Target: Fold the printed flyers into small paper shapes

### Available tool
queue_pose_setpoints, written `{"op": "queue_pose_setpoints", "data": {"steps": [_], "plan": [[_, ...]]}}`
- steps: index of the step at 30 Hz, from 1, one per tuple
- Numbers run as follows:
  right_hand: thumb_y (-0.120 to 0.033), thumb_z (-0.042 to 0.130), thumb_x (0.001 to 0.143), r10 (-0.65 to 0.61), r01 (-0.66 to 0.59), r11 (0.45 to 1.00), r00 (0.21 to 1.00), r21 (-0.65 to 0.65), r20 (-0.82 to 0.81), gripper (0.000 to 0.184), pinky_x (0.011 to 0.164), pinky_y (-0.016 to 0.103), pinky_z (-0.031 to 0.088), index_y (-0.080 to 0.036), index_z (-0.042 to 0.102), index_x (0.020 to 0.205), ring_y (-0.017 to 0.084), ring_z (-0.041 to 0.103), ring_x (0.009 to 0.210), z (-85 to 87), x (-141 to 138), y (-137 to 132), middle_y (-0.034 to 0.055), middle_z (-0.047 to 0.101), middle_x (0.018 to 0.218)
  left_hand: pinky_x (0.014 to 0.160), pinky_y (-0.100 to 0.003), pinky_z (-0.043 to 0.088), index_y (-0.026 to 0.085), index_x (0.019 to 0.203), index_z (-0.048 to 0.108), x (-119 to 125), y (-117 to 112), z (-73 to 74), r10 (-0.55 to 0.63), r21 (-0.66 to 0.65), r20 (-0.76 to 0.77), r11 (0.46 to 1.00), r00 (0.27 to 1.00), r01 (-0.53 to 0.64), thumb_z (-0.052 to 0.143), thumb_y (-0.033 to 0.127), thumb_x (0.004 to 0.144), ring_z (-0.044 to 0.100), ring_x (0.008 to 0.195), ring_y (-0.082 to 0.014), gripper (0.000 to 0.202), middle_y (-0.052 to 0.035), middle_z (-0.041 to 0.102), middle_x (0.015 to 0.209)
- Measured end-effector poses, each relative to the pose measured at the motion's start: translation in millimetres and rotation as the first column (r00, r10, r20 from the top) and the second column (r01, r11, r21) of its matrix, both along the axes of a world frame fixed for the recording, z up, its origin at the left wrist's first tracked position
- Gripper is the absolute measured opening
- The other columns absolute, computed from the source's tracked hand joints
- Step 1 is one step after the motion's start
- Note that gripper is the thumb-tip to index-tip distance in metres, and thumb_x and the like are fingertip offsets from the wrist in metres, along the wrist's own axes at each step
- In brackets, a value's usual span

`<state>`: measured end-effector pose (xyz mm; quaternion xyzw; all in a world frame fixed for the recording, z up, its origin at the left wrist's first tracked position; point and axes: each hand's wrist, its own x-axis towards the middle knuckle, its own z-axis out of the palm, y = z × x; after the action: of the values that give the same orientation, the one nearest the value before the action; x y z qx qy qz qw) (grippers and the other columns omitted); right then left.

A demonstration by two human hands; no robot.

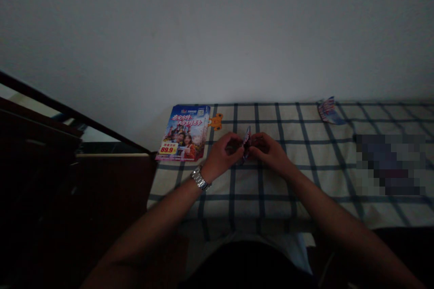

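Note:
Between my two hands, above the checked cloth [271, 185], is a small piece of folded printed paper [247, 139]. My left hand [222, 153], with a metal watch [200, 178] on its wrist, pinches the paper's left side between thumb and fingers. From the right, my right hand [269, 151] pinches the other side the same way. The paper stands roughly upright and is seen nearly edge-on, so its folded shape is hard to make out. Left of my hands lies a stack of colourful flyers [185, 135], printed side up.
An orange cartoon bear figure [216, 121] lies beside the flyers. Another folded printed paper [330, 112] rests near the wall [237, 45] at the back right. A blurred-out dark object [389, 165] lies on the right. A dark rail [77, 115] slopes along the left.

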<state>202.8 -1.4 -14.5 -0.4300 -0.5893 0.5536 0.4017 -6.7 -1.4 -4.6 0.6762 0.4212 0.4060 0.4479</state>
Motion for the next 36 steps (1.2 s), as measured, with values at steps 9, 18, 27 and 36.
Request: {"op": "queue_pose_setpoints", "data": {"steps": [9,18,27,36], "plan": [[-0.048,0.072,0.087,0.001,-0.001,1.0,0.999,0.002,0.036,0.035,0.074,0.036,0.065,-0.027,0.059,0.112,0.021,0.075,0.079,1.9,-1.1,-2.1,0.0026,0.075,0.093,0.08,-0.03,0.059,0.02,0.105,0.059,1.0,-2.5,1.2,-0.025,-0.003,-0.056,1.0,0.998,0.025,0.065,0.038,0.092,0.069,0.093,-0.0187,0.022,-0.0048,0.068,0.1],[-0.045,0.071,0.088,0.012,-0.012,1.0,1.0,-0.009,0.021,0.032,0.073,0.036,0.065,-0.026,0.059,0.11,0.021,0.076,0.078,0.6,-0.3,-2.3,0.0021,0.074,0.09,0.076,-0.027,0.058,0.02,0.102,0.058,1.1,-1.9,0.5,0.01,-0.009,-0.04,1.0,0.999,-0.01,0.065,0.035,0.092,0.069,0.09,-0.0177,0.019,-0.0041,0.068,0.098],[-0.045,0.071,0.088,0.006,-0.005,1.0,1.0,-0.022,0.03,0.033,0.072,0.036,0.065,-0.025,0.06,0.111,0.021,0.076,0.078,0.9,-0.1,-2.1,0.0027,0.075,0.091,0.078,-0.027,0.058,0.02,0.102,0.059,0.2,0.0,0.8,0.022,-0.001,-0.036,1.0,0.999,-0.022,0.066,0.036,0.092,0.069,0.089,-0.0168,0.02,-0.0036,0.068,0.097],[-0.047,0.067,0.091,-0.032,0.03,0.999,0.997,0.032,0.069,0.042,0.089,0.044,0.063,-0.027,0.061,0.127,0.026,0.074,0.101,-3.1,3.0,1.5,0.0069,0.073,0.119,0.083,-0.029,0.058,0.02,0.108,0.058,-1.4,1.9,-1.1,-0.008,-0.006,0.059,1.0,0.998,0.009,0.068,0.036,0.092,0.069,0.094,-0.017,0.026,-0.0046,0.068,0.102]]}}
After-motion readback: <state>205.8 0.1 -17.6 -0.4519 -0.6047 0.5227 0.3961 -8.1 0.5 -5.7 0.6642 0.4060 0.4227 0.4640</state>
